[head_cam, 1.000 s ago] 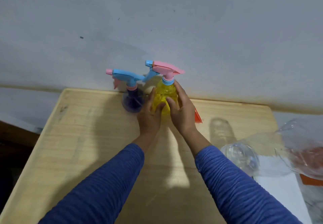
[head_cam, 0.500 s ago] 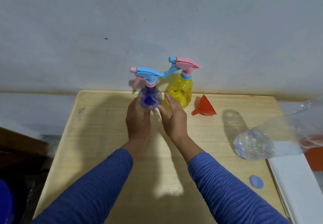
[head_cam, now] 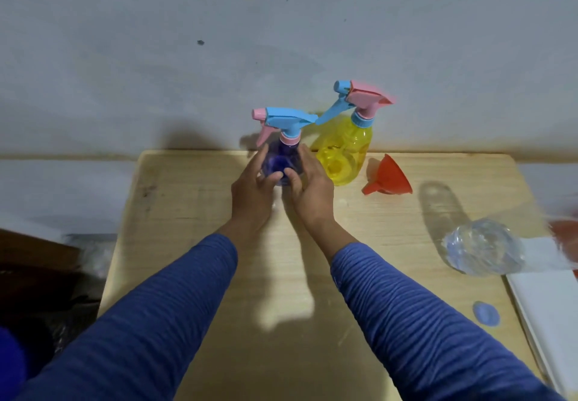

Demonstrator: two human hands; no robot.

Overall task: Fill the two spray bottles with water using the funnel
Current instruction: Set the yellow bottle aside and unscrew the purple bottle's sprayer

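At centre frame, on the wooden table:
Purple spray bottle: upright near the table's far edge; blue trigger head with pink nozzle pointing to frame left; cap on.
Left hand: fingers curled round the left side of the purple spray bottle, thumb across its front.
Right hand: fingers wrapped round the right side of the same bottle, thumb on the front, close to the left thumb.
Yellow spray bottle: upright just right of the purple one, against the wall; pink trigger head with blue nozzle; cap on; not touched by either hand.
Funnel: red-orange, lying on its side to the right of the yellow spray bottle, spout toward frame lower left.
Clear plastic bottle: at right of frame, lying on the table, blurred.
Blue cap: small disc at lower right, flat on the table.
Sleeves: blue ribbed, both forearms entering from the bottom of the frame.
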